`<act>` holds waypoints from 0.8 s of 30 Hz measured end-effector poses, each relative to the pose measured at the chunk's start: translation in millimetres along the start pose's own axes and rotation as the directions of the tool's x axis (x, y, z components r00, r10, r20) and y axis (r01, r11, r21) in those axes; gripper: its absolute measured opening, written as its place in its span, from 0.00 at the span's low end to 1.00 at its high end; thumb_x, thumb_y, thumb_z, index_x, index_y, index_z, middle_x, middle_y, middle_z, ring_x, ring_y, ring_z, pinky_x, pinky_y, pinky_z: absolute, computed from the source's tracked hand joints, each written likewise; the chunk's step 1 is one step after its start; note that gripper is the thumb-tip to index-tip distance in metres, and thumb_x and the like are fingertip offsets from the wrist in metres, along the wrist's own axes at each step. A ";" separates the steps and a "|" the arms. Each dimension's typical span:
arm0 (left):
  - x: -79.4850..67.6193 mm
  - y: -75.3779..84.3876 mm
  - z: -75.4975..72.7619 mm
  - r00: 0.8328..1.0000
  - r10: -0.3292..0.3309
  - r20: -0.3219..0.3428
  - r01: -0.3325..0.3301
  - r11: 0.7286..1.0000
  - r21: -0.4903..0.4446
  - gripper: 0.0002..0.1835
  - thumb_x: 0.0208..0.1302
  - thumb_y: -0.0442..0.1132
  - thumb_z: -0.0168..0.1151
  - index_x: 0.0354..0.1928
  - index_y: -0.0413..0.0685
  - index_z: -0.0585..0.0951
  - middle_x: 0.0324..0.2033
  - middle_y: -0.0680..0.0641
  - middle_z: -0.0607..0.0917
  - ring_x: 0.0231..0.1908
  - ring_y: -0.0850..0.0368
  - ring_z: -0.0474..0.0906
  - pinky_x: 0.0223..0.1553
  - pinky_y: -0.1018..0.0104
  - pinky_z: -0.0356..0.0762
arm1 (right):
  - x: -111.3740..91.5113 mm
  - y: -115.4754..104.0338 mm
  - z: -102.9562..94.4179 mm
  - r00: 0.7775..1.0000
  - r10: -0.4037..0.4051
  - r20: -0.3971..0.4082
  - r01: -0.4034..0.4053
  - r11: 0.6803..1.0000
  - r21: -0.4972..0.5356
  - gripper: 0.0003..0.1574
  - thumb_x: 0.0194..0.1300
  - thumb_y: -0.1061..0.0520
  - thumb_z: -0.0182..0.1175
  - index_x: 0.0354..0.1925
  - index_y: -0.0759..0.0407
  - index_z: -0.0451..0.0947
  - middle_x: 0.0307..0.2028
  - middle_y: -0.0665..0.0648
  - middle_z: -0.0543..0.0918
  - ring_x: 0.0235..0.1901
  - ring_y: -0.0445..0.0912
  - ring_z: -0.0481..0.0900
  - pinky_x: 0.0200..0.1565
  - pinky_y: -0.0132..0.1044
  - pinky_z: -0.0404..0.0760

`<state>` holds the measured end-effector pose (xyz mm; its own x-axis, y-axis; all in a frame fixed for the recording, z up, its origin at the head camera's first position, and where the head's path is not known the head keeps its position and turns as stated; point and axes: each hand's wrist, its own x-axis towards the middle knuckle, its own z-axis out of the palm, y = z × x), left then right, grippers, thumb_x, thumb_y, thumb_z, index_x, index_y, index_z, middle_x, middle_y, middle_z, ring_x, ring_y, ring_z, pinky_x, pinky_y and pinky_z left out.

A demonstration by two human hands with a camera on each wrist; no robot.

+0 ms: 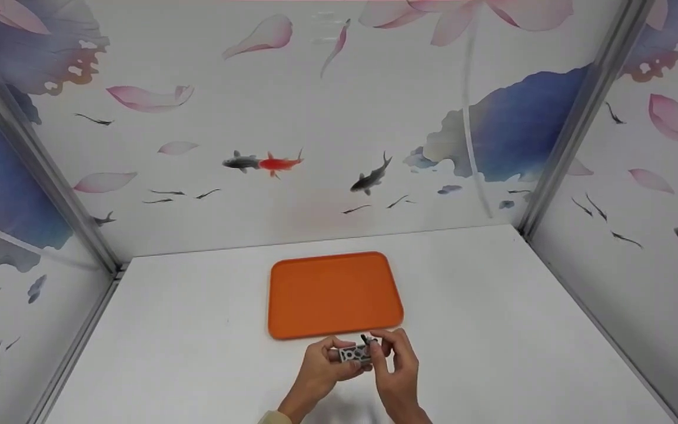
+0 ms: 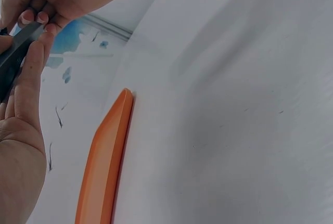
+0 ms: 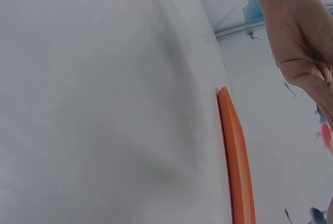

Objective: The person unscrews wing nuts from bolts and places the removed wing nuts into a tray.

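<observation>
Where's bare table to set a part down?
Head view: white table is bare from orange tray to left wall, and from tray to right wall; tray is bare too. Crowded: by the tray's near edge, where left hand and right hand hold a gray piece.

Just beyond the fingers (image 1: 332,343): shallow, round-cornered orange tray (image 1: 336,297). Beneath them: flat white tabletop (image 1: 480,306). Farther beyond: white wall panel (image 1: 227,218) printed with fish (image 1: 368,179) and pink petals (image 1: 150,100), between grey metal posts (image 1: 583,115).
</observation>
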<state>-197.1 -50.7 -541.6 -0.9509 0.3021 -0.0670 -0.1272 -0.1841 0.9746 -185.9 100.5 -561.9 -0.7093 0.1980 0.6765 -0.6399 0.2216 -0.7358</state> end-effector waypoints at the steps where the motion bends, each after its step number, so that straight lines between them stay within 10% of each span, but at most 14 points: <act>1: -0.1 -0.2 0.0 1.000 0.001 0.002 -0.001 1.000 -0.001 0.20 0.54 0.24 0.67 0.50 0.28 0.77 0.42 0.34 0.89 0.42 0.44 0.90 0.46 0.58 0.90 | 0.2 -0.3 -0.2 1.000 0.001 -0.004 -0.001 1.000 0.000 0.18 0.63 0.76 0.58 0.48 0.62 0.79 0.30 0.55 0.68 0.31 0.41 0.65 0.31 0.31 0.69; 24: -2.5 -0.3 0.1 1.000 0.004 0.006 -0.004 1.000 -0.006 0.20 0.54 0.24 0.67 0.51 0.27 0.76 0.43 0.33 0.88 0.41 0.45 0.90 0.46 0.58 0.90 | 3.4 -4.4 -2.7 0.998 0.028 -0.063 -0.028 1.000 0.007 0.12 0.63 0.74 0.61 0.40 0.60 0.78 0.31 0.53 0.71 0.30 0.41 0.66 0.30 0.30 0.70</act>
<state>-194.6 -51.3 -541.7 -0.9498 0.3066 -0.0617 -0.1249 -0.1910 0.9736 -184.7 102.8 -556.3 -0.7070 0.2638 0.6562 -0.6220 0.2097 -0.7544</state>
